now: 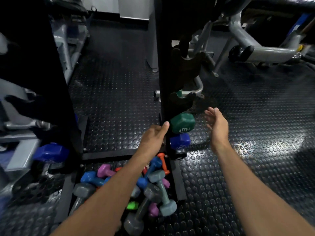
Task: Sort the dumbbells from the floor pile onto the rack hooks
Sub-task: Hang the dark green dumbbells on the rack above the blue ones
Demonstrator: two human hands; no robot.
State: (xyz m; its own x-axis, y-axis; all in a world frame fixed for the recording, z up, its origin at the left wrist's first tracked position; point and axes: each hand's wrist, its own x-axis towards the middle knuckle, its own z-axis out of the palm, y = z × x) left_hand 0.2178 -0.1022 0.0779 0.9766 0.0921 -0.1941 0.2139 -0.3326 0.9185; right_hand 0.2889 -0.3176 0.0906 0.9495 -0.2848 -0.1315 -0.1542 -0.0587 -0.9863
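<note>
1. Hands: our left hand [154, 138] is up by the rack post [162, 82], fingers loosely curled, thumb out toward the green dumbbell [182, 123]; it looks to be holding nothing, though whether it touches the post we cannot tell. Our right hand [218, 126] is relaxed and spread, empty, just beside the green head on the other side.
2. Where things are: the green dumbbell sits on a lower hook of the rack, and the blue dumbbell [179, 141] is directly under it. An upper hook [183, 97] appears bare. The floor pile [146, 186] lies at the rack's foot, below our forearms: grey, blue, purple, orange and bright green ones, crossed over each other.
3. Handling, our read: coated hex heads, rigid, not fragile. The coating looks grippy rather than slick. The small colours are likely light and the grey ones heavier.
4. Where to take hold: wrap round the narrow middle handle, not the head. The grey-blue dumbbell [162, 193] lies on top with its handle exposed, so it is an easy pick.
5. Risk: pulling a buried one may make its neighbours roll.
</note>
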